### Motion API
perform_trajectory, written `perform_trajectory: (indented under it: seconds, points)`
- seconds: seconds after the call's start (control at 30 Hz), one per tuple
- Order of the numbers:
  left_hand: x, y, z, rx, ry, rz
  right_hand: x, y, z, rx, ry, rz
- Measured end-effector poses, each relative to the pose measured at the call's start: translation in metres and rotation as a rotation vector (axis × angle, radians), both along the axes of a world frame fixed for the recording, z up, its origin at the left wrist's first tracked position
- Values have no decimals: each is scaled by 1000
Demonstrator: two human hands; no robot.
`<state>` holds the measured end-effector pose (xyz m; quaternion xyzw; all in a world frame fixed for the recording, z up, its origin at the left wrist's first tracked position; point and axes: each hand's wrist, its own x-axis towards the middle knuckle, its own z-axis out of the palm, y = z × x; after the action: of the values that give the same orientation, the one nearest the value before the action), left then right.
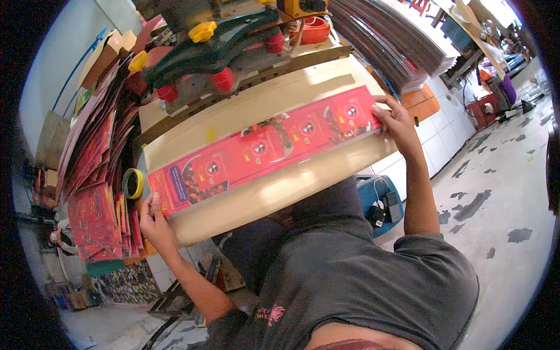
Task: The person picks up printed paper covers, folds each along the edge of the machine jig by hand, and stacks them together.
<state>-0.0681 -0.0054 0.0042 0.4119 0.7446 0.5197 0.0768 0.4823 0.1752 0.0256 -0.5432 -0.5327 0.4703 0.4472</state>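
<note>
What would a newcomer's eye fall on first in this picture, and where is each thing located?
Most likely the long red printed sheet in the middle, held over a pale surface by the left hand at one end and the right hand at the other. Next come the dark green frame with yellow knobs at the top, and the red printed pieces crowded at the left.

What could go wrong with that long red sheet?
It might crease or crumple: it is long and looks thin, and the left hand and right hand hold it at its two ends. The tape roll is close to the left hand and could get knocked. The stacked red pieces at the left look uneven, so some might slip.
</note>
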Motion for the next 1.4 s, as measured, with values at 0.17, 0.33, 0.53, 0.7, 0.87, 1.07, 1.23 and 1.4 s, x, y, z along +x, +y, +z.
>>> perform_trajectory:
  seconds: [0.17, 0.33, 0.53, 0.7, 0.87, 1.07, 1.23, 1.4]
  points:
    - [7, 21, 17, -111, 61, -55, -9, 24, 5, 177, -479, 56]
    - [4, 56, 19, -161, 188, -78, -21, 63, -14, 507, -703, 104]
    - [-13, 74, 10, -268, 261, -98, -39, 78, -22, 459, -803, -20]
    - [-14, 72, 4, -328, 292, -52, -54, 72, -7, 377, -805, -105]
    - [-4, 74, 10, -319, 338, -1, -54, 78, -13, 391, -823, -120]
    - [-10, 70, 4, -323, 387, 35, -55, 80, -18, 387, -858, -152]
    - [-9, 70, 5, -289, 421, 84, -53, 84, -23, 359, -869, -163]
    - [-19, 76, -8, -393, 424, 100, -50, 83, -21, 407, -826, -146]
